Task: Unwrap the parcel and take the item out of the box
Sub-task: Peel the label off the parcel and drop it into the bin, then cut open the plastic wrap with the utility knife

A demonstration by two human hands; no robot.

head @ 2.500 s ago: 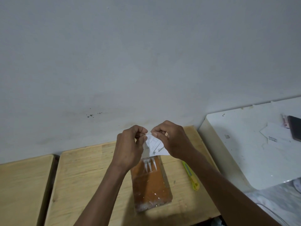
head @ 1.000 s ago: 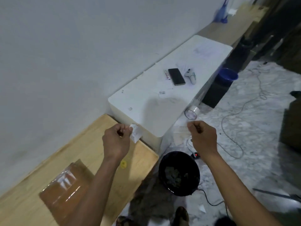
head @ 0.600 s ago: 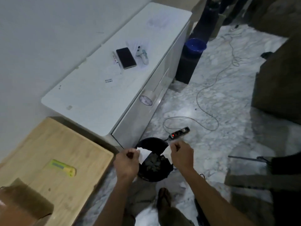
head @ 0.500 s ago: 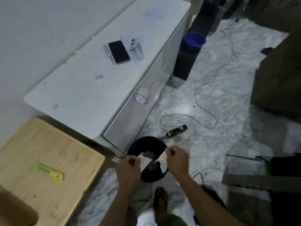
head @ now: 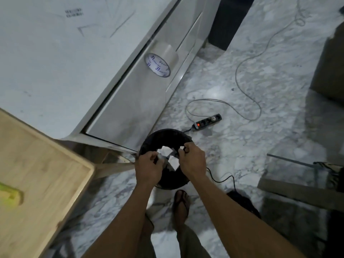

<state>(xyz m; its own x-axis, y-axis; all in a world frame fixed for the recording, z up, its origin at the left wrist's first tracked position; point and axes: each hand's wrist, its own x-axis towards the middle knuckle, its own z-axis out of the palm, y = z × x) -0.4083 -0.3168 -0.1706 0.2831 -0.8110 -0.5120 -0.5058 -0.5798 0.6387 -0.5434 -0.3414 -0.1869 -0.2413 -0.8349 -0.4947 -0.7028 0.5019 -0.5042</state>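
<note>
Both my hands are held over a round black waste bin [head: 149,144] on the floor. My left hand [head: 148,169] pinches one side of a torn white paper scrap [head: 166,150], and my right hand [head: 192,161] pinches the other side. The scrap hangs just above the bin's opening. The brown parcel is out of the frame. A yellow-green cutter [head: 8,195] lies on the wooden table [head: 37,164] at the far left edge.
A white cabinet [head: 74,62] stands beside the table, with a roll of clear tape [head: 160,60] at its edge. A black power strip [head: 207,121] and cables lie on the marble floor. My sandalled foot [head: 181,202] is just below the bin.
I turned away from the parcel on the table toward the floor bin. Both hands carried the torn white paper pieces down over the bin and came closer together.
</note>
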